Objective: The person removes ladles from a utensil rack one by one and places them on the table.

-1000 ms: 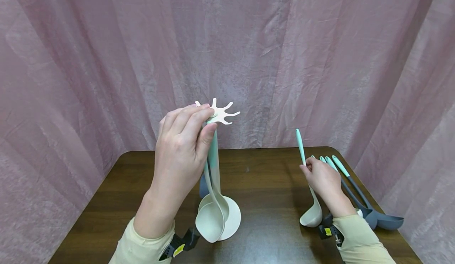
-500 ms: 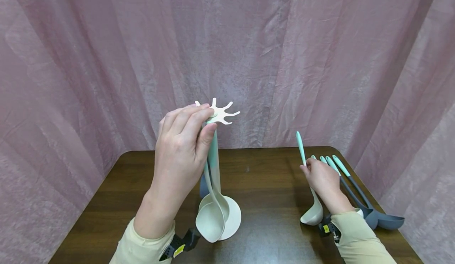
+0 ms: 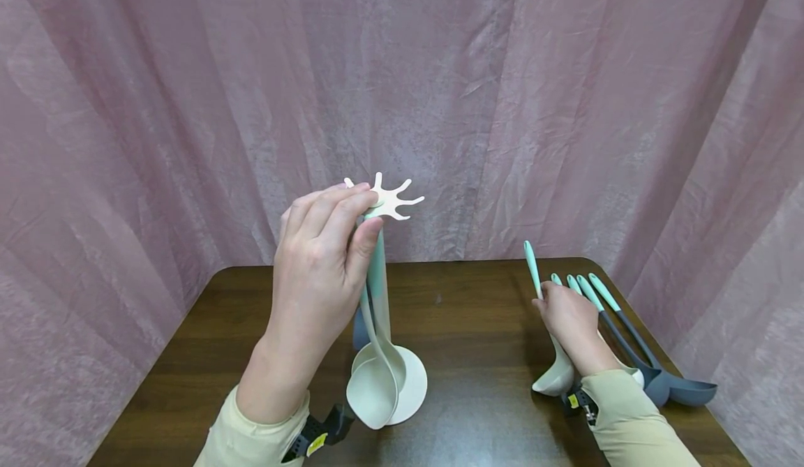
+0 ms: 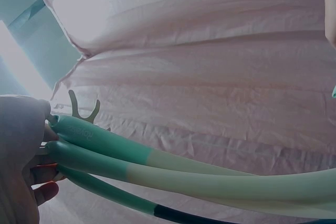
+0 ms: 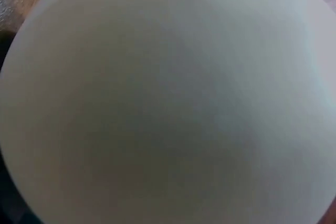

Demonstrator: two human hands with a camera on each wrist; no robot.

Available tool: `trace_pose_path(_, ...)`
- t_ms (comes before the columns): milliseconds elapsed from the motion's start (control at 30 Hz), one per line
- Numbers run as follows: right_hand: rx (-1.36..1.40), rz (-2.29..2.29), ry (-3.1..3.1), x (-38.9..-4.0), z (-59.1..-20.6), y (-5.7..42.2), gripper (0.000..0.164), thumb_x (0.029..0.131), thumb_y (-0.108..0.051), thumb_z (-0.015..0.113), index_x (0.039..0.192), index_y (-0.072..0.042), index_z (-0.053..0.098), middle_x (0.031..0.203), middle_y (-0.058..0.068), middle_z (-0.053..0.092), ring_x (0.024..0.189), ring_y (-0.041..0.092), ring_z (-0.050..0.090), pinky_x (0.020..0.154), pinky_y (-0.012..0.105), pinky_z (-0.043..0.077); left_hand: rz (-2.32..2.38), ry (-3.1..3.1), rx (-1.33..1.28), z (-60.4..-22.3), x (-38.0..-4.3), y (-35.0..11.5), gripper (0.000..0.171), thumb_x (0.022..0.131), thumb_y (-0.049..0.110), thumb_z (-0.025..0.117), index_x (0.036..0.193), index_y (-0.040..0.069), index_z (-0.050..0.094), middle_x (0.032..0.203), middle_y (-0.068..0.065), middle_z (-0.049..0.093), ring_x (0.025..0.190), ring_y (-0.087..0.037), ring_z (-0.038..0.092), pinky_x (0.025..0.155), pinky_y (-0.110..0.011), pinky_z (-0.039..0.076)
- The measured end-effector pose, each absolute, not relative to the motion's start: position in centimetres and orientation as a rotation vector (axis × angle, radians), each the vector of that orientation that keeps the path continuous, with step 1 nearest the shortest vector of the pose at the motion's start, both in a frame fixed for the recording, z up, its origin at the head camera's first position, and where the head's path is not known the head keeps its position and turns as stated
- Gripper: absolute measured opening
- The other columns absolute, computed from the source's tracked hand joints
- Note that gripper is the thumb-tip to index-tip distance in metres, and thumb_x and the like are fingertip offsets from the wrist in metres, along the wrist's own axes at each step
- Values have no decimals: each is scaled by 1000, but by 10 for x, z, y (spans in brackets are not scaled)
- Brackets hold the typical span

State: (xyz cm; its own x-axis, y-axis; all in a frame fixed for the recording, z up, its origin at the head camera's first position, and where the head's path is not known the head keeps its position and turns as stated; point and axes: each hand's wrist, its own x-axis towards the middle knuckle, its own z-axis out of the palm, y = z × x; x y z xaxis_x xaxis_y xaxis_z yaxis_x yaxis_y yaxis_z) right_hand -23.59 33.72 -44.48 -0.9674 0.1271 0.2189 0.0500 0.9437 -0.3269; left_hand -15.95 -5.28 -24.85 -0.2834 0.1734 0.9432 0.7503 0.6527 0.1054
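In the head view my left hand (image 3: 320,250) grips the top of a cream utensil stand (image 3: 408,387), its fingers curled at the pronged hook top (image 3: 392,203). Cream spoons (image 3: 372,394) with mint handles hang there, bowls down, and a dark blue utensil (image 3: 360,329) shows behind. The left wrist view has the mint handle ends (image 4: 94,135) against my fingers. On the right, my right hand (image 3: 570,320) pinches a cream ladle (image 3: 555,376) by its mint-topped handle, tilted upright with its bowl low near the table. A pale rounded surface (image 5: 168,98) fills the right wrist view.
Several utensils with mint handles (image 3: 604,292) lie side by side along the table's right edge; dark blue bowls (image 3: 689,391) show at their near ends. A brown wooden table (image 3: 465,313) carries everything, and a pink curtain (image 3: 402,90) hangs behind it.
The ladle's handle end has sunk lower, and its bowl has shifted slightly right and away with my right hand. My left hand and the stand have stayed still.
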Motion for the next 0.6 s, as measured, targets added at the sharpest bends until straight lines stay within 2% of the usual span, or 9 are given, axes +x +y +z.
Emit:
trace_pose_path(167,-142,479,-2898,-235,-447,339,23,101,-17,80,115,-2,69,92,14,75,76,37,70,58,55,54,-669,-1810,-741,-248,-158,-54,47,118,44,52,126,4,78,134,-12,76,132,-36,63,112,-53,46)
trace_pose_path(400,-148,474,-2966,-234,-449,339,58,98,-14,80,149,0,59,111,21,78,94,45,74,69,61,58,-671,-1813,-739,-247,-158,-55,44,117,41,55,126,5,78,134,-12,76,133,-36,63,112,-53,46)
trace_pose_path(600,-137,456,-3015,-234,-450,341,55,96,-12,80,146,0,62,124,27,75,109,52,72,77,66,58,-671,-1814,-740,-247,-158,-55,44,117,41,55,126,4,78,134,-12,76,133,-36,63,112,-54,46)
